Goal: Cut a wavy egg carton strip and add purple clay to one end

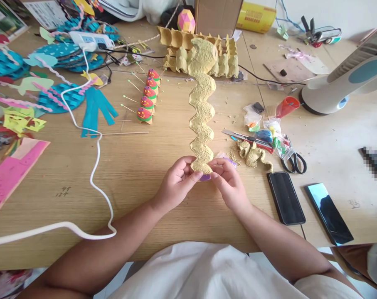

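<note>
A long wavy strip cut from egg-carton pulp [202, 112] lies along the wooden table [138, 166], running away from me toward an egg carton [178, 39]. My left hand [177, 182] pinches the near end of the strip with thumb and fingers. My right hand [227, 182] grips the same end from the other side. A small purple thing [206, 177] shows just under the strip end between my fingers; I cannot make out what it is.
Right of my hands lie carton scraps [253, 154], a craft knife [238, 136], scissors [294, 162] and two phones [285, 197]. A white cable [94, 166] loops at left, with painted carton figures [147, 99], blue paper shapes [55, 97] and pink foam [10, 172]. A fan base [324, 97] stands at right.
</note>
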`<state>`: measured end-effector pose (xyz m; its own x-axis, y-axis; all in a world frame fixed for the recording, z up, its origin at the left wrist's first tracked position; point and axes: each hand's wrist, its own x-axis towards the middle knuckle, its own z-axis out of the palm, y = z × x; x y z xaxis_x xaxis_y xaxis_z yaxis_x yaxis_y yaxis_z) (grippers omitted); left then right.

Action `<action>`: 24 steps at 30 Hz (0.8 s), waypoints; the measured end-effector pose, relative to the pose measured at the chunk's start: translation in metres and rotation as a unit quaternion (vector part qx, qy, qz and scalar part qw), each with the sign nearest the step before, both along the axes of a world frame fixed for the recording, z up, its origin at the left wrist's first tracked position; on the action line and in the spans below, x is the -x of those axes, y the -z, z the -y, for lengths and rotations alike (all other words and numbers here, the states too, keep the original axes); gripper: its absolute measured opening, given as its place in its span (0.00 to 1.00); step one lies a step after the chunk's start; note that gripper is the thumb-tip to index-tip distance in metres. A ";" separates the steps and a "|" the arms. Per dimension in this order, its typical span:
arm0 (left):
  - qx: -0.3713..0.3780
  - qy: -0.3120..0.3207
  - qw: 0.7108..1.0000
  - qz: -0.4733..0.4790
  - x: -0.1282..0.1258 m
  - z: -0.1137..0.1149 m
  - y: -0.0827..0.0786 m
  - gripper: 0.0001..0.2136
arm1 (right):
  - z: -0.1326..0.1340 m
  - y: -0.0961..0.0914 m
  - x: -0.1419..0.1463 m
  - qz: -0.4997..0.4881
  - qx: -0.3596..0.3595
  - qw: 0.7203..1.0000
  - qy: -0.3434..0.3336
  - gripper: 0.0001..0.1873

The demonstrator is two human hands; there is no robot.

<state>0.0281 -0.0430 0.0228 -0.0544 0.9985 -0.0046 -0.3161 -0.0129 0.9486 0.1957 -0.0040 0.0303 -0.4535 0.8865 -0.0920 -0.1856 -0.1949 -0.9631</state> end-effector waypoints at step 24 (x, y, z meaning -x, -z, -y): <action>-0.022 -0.018 0.999 -0.042 -0.001 0.002 0.004 0.14 | -0.004 0.003 -0.006 0.119 -0.209 0.970 0.046 0.10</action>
<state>0.0294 -0.0449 0.0189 -0.0877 0.9951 0.0462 -0.2343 -0.0656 0.9699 0.2015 0.0003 0.0277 -0.3812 0.9044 0.1920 0.0535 0.2289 -0.9720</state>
